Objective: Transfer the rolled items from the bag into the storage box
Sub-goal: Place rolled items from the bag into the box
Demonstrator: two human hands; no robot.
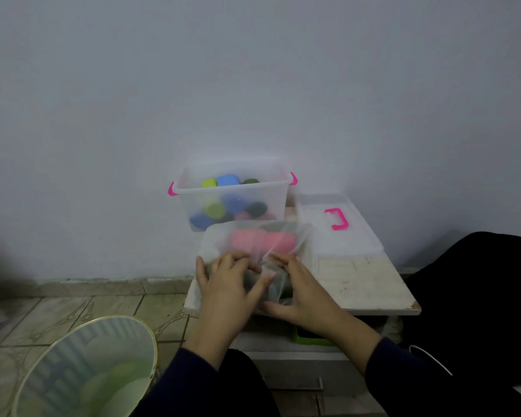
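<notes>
left hand (pixel 227 281) and right hand (pixel 295 284) pinch bag (pixel 253 245) at table's (pixel 370 284) front edge; slippery bag may slide off; rolls miss box (pixel 232 195)

On the low table (pixel 367 284) we find the storage box (pixel 232 197) at the back against the wall with rolled items (pixel 227 180) in it, the bag (pixel 253 248) just before it under both hands, the lid (pixel 337 224) to their right, and a basket (pixel 88 368) on the floor left.
</notes>
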